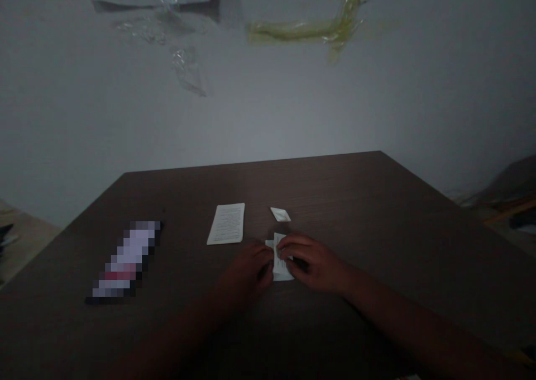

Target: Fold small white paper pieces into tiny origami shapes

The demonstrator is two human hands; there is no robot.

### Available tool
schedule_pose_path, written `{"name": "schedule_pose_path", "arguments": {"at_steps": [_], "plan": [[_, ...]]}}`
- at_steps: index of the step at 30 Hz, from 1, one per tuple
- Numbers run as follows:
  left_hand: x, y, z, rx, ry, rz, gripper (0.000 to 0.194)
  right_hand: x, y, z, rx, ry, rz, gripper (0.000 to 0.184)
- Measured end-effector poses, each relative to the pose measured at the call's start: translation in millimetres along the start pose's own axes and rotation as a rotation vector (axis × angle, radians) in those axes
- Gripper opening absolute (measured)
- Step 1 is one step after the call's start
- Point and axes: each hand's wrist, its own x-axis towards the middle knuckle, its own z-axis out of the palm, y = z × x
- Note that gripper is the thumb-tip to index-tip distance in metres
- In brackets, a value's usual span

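A small printed sheet of paper [280, 264], partly folded, lies on the table between my two hands. My left hand [250, 268] has its curled fingers on the paper's left edge. From the other side, my right hand [316, 261] presses its bent fingers and thumb on the printed face and right edge. Both hands cover part of the sheet, so its full shape is hidden. Just beyond them rests a small folded white paper piece [281, 214], diamond-like in outline and touched by neither hand.
A stack of printed paper sheets [227, 223] lies beyond my left hand. Farther left is a phone-like slab [125, 260] with a blurred-out face. The dark wooden table [335, 190] meets a pale wall [272, 112] carrying torn tape [301, 32].
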Motion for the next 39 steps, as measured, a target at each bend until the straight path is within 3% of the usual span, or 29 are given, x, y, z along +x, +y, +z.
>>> {"name": "schedule_pose_path", "arguments": {"at_steps": [8,19,39], "plan": [[-2.2,-18.0,6.2,-0.185,0.072,-0.077,0.028,-2.7,2.3,-0.5,-0.004,-0.016,-0.028,0.038],[-1.2,-19.0,5.6,0.049,0.071,0.049,0.026,-1.2,-4.5,-1.8,-0.044,0.018,-0.010,0.035],[2.3,-25.2,9.6,0.055,0.085,0.046,0.027,4.4,-6.7,-7.9,-0.170,-0.051,-0.090,0.030]]}}
